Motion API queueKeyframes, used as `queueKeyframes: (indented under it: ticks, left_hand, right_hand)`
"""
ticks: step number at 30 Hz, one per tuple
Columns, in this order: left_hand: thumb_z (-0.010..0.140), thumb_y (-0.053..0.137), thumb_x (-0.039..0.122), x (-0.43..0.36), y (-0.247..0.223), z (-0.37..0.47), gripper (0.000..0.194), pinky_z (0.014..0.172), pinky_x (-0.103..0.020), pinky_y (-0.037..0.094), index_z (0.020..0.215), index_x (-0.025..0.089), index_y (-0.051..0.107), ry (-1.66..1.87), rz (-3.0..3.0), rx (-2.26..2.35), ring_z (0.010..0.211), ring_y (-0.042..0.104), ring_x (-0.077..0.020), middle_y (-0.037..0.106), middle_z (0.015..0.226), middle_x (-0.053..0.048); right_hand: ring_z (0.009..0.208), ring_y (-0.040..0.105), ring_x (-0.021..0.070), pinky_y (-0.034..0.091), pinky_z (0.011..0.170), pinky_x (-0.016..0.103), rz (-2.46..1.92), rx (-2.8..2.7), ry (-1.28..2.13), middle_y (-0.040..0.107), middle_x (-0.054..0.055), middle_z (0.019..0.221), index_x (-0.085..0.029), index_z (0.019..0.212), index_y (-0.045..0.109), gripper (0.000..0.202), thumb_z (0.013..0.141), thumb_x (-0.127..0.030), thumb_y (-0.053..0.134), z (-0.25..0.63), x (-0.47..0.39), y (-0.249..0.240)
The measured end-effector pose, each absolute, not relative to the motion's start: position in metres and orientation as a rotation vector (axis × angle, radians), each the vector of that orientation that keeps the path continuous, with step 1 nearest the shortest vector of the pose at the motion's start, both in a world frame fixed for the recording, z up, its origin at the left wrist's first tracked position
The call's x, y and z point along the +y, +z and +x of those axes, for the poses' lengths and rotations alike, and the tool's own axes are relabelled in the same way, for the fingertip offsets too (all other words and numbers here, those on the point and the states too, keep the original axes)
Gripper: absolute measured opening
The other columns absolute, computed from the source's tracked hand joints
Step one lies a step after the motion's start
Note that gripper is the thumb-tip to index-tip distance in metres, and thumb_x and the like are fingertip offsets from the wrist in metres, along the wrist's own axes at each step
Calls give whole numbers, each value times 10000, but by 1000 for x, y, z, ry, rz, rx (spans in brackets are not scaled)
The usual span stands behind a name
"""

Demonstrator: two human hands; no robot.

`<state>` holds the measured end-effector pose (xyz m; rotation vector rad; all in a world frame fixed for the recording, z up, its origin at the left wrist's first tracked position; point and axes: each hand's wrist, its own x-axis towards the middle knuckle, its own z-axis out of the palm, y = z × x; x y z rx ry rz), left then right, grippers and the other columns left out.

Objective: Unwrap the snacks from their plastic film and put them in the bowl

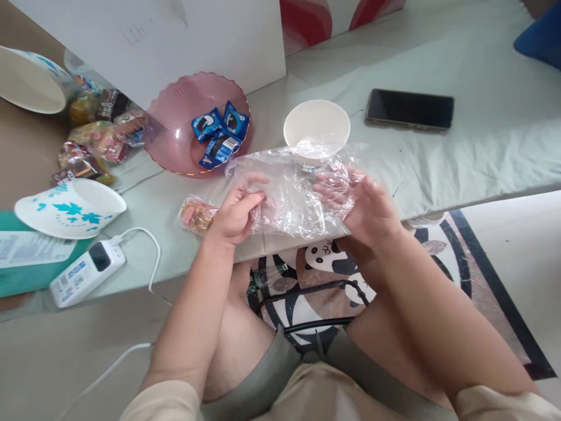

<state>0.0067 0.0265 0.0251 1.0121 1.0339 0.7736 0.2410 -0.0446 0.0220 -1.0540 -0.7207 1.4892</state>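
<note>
A crumpled clear plastic bag (284,193) stretches between my two hands above the table's near edge. My left hand (236,213) is closed on the bag's left side, with the thumb pressed toward the curled fingers. My right hand (368,204) has its fingers stretched out, covered by the clear film at the bag's right side; whether they are inside or behind it I cannot tell. Just beyond the bag stands a white paper bowl (316,126), its near rim partly behind the film. A small wrapped snack (196,215) lies beside my left hand.
A pink ribbed bowl (175,128) holds several blue packets (219,137). Wrapped snacks (105,137) lie left of it, near a tipped paper cup (72,207) and a white power strip (90,272) with a cable. A phone (409,110) lies right; a white box (197,41) stands behind.
</note>
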Motion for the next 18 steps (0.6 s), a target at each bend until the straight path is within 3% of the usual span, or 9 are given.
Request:
queueKeyframes:
  ticks: [3,5,9,12,15,18]
  left_hand:
    - [724,747,289,26,19,12,362,409,-184,460,1036,247,568,754,1046,1028,405,581,-95,620,582,105]
    - [751,757,336,25,16,13,388,447,-208,510,1070,242,558,718,1099,1019,439,620,-110,645,609,96]
    - [773,781,398,22,14,13,435,526,-239,559,1108,220,569,626,1214,994,542,693,-142,719,681,43]
    - [761,804,465,20,12,14,387,592,-251,582,944,192,600,640,1256,1018,650,737,-167,761,749,-18]
    - [757,811,494,17,8,21,392,645,-262,602,793,188,570,730,1244,1069,732,760,-180,772,787,-40]
    - [753,822,460,12,6,30,377,674,-261,608,788,192,559,800,1203,1093,768,772,-179,775,819,-32]
  right_hand:
    - [1302,630,351,509,1099,550,-967,-714,1644,664,118,1369,-282,1241,589,808,662,-833,711,237,-47,25]
    - [1265,651,329,532,1068,528,-1005,-733,1699,663,121,1375,-283,1296,562,817,683,-795,730,234,-48,24]
    - [963,703,216,583,850,404,-1320,-806,1622,708,96,1185,-251,1215,562,551,766,-464,800,226,-48,16]
    - [776,626,150,525,722,343,-1481,-961,1345,675,53,1012,-218,988,561,280,794,-349,714,220,-48,14]
    - [736,584,151,497,722,353,-1598,-1110,1000,634,22,875,-230,863,515,152,820,-301,642,217,-49,14]
    - [800,606,207,521,789,418,-1702,-1205,718,632,47,863,-249,843,516,72,849,-261,587,215,-53,16]
